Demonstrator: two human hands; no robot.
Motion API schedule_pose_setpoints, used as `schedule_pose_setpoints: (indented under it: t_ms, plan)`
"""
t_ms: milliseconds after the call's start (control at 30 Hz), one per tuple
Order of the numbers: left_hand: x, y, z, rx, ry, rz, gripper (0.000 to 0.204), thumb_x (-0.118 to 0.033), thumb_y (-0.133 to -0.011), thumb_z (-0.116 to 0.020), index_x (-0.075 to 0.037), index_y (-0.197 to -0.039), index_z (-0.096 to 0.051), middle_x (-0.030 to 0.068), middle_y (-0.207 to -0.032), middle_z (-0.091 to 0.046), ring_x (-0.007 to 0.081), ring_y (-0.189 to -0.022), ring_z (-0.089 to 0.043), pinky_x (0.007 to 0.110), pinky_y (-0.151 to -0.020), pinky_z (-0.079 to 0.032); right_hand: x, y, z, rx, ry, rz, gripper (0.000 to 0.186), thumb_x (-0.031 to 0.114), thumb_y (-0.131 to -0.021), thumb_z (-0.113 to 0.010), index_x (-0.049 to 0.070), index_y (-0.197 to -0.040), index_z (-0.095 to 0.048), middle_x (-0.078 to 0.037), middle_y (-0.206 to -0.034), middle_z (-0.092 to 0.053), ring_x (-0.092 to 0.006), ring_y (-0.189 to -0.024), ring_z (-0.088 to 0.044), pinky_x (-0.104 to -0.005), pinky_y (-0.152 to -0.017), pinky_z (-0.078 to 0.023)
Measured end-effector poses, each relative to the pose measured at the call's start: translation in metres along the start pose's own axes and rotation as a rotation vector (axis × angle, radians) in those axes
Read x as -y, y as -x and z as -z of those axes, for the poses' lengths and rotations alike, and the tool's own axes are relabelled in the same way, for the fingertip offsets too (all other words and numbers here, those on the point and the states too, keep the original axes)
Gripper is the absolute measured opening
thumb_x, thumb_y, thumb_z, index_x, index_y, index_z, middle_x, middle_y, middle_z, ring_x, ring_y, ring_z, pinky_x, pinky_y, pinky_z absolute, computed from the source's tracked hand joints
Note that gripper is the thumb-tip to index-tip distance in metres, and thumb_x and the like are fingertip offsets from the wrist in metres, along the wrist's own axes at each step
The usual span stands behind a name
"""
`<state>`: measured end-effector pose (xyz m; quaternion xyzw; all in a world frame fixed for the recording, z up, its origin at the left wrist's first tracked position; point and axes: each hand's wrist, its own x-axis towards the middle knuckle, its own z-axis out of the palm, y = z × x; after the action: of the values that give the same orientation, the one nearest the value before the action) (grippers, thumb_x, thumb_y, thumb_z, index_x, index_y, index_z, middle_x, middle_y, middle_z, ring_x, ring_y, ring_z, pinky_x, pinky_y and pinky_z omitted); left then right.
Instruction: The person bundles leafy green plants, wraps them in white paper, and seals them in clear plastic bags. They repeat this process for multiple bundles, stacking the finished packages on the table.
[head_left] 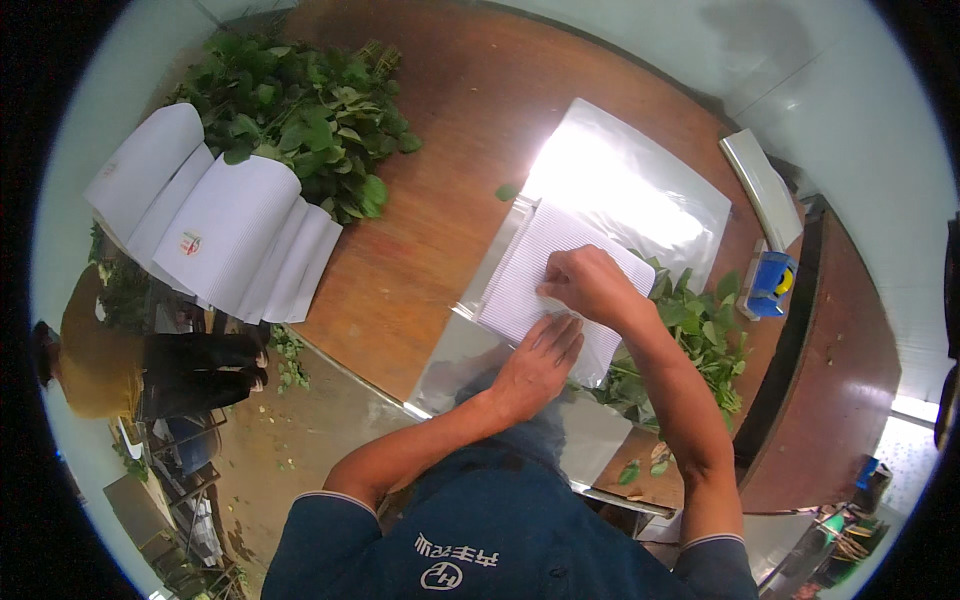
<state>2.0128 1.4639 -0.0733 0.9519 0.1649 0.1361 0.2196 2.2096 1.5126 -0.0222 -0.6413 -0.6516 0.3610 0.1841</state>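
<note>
Nearest the body, the left hand (537, 372) lies flat on the white ridged sheet (515, 300), its fingers straight and close together, pressing rather than gripping. Just beyond it, the right hand (590, 285) is curled over the same sheet with thumb and forefinger near each other; whether they pinch an edge I cannot tell. The sheet lies tilted on clear film (690, 195) on the counter (430, 230), with leafy stems (715, 345) showing along its right side. It looks light and thin, likely to bend along its ridges and crease if squeezed, so it is best taken by an edge with a flat palm steadying the middle. The film is glossy and probably slippery, so the sheet may skate on it. The leaves look soft and easily bruised; the stems would be the safer hold. Farther off, to the left, lies a heap of greenery (300, 120)
</note>
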Motion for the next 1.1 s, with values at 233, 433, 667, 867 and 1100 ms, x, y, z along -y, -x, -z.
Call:
schedule_pose_setpoints:
  t_ms: [233,433,667,867,1100]
  plan:
    - [-0.004,-0.004,0.023,0.049,0.079,0.012,0.057,-0.015,-0.082,-0.073,0.001,-0.134,-0.059,0.0184,-0.147,-0.053,0.0334,-0.14,-0.046,0.05,-0.119,-0.031,-0.039,0.009,0.004,-0.204,0.155,-0.332,0.057,0.049,-0.068,-0.091,-0.003,-0.07,-0.068,-0.016,-0.06,-0.062,-0.0283,-0.055,-0.059,-0.0417,-0.055,-0.047]
    - [0.018,0.082,-0.001,-0.015,0.737,0.601,0.024,-0.022,-0.096,-0.066,0.0,-0.107,-0.069,0.0133,-0.089,-0.07,0.0266,-0.085,-0.07,0.041,-0.074,-0.056,-0.082,0.078,0.01,-0.664,-0.196,-0.492,0.039,0.032,-0.087,-0.081,-0.005,-0.088,-0.07,-0.017,-0.078,-0.071,-0.0259,-0.069,-0.068,-0.0411,-0.066,-0.054]
    - [0.16,0.091,-0.039,-0.113,0.969,1.338,0.027,-0.021,-0.096,-0.06,0.0,-0.082,-0.07,0.0059,-0.072,-0.067,0.0128,-0.054,-0.061,0.029,-0.05,-0.049,-0.057,0.066,-0.025,-0.527,0.134,-0.248,0.046,0.021,-0.097,-0.068,-0.004,-0.133,-0.055,-0.027,-0.134,-0.058,-0.0425,-0.124,-0.056,-0.0456,-0.107,-0.044]
    - [0.181,0.081,-0.046,0.052,0.84,1.033,0.008,-0.008,-0.084,-0.068,-0.001,-0.082,-0.072,0.0055,-0.083,-0.072,0.0115,-0.073,-0.067,0.028,-0.066,-0.053,-0.065,0.066,-0.03,-0.504,0.083,-0.27,0.053,0.025,-0.098,-0.066,-0.005,-0.139,-0.05,-0.028,-0.138,-0.054,-0.0434,-0.131,-0.05,-0.0482,-0.111,-0.04]
    - [0.215,-0.005,-0.059,-0.216,1.215,0.842,0.02,-0.016,-0.096,-0.065,-0.004,-0.111,-0.07,0.0034,-0.105,-0.07,0.0115,-0.09,-0.062,0.027,-0.073,-0.049,-0.063,0.065,-0.031,-0.52,0.075,-0.248,0.053,0.024,-0.098,-0.067,-0.005,-0.139,-0.05,-0.028,-0.14,-0.052,-0.0441,-0.131,-0.049,-0.0485,-0.111,-0.04]
